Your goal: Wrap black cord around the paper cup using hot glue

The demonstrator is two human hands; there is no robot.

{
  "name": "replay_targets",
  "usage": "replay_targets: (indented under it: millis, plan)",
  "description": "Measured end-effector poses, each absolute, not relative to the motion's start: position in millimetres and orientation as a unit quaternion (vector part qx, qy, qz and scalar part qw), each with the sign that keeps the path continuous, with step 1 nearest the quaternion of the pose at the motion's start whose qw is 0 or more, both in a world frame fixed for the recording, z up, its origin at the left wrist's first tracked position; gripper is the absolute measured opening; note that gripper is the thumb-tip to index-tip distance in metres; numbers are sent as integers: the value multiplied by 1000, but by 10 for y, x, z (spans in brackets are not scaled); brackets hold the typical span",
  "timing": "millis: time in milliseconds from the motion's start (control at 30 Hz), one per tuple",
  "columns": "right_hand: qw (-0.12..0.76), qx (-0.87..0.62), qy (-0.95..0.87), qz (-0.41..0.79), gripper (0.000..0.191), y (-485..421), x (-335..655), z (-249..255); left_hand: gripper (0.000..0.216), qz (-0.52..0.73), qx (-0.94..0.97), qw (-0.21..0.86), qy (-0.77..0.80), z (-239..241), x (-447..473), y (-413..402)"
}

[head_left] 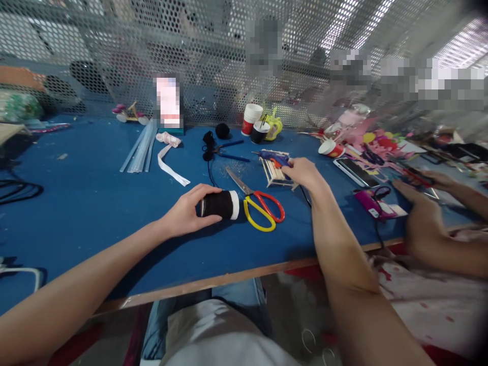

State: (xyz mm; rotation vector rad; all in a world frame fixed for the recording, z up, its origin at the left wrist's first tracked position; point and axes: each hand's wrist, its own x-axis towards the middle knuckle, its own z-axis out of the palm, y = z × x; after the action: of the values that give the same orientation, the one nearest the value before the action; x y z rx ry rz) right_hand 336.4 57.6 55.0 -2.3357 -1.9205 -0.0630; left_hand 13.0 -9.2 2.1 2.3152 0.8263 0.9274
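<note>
My left hand (192,208) is wrapped round a black-covered paper cup (217,205) that lies on its side, its white end pointing right. To the right of that cup are large scissors (249,192) with one red and one yellow handle, blades apart. My right hand (307,173) grips the orange-and-blue handle of a glue gun (275,158), which rests on a small rack of wooden sticks (278,175). A dark cord runs down by my right wrist. Part of the glue gun's handle is hidden by my fingers.
Pliers (229,150), a black pompom (222,130), white ribbon (171,168) and clear glue sticks (140,150) lie on the blue table (95,213). Cups (251,119) stand behind. Right, a phone (356,172) and purple box (375,205) lie near another person's hands (419,198).
</note>
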Motion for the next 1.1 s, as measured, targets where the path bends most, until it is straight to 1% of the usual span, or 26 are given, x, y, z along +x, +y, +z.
replay_targets:
  millis: [67,200,267,367,433,467,533,567,667,800,933,1033,1100]
  plan:
    - [46,-771,-635,-19,33,592,3353,458,50,343,853,250,305,13,124,-83]
    - [108,-764,-635,-46,33,591,3308,346,50,344,853,238,311,6,108,-65]
    - [173,-767,-617,-40,34,566,3298,330,50,346,853,234,315,8,101,-57]
    - [315,-762,-566,10,41,478,3264,360,50,346,851,227,322,15,91,-44]
    - [397,-721,-561,91,41,385,3215,410,50,348,852,219,324,20,82,-33]
    - [415,-692,-572,147,35,332,3183,439,50,349,853,214,325,22,77,-27]
    - [405,-631,-609,259,19,221,3110,493,50,351,853,206,326,22,65,-14]
    - [389,-605,-627,299,15,166,3071,513,50,351,853,203,328,21,59,-6]
    - [352,-555,-670,345,26,23,2943,540,50,347,853,202,334,14,41,17]
    - [315,-531,-692,374,24,-116,2776,563,50,336,857,207,331,8,23,39]
    - [264,-529,-730,344,22,-202,2690,606,50,334,858,212,326,12,13,47]
    - [237,-535,-757,291,27,-235,2694,591,51,332,856,218,330,13,11,51]
    - [231,-531,-779,242,24,-251,2709,559,51,331,854,223,335,9,11,54]
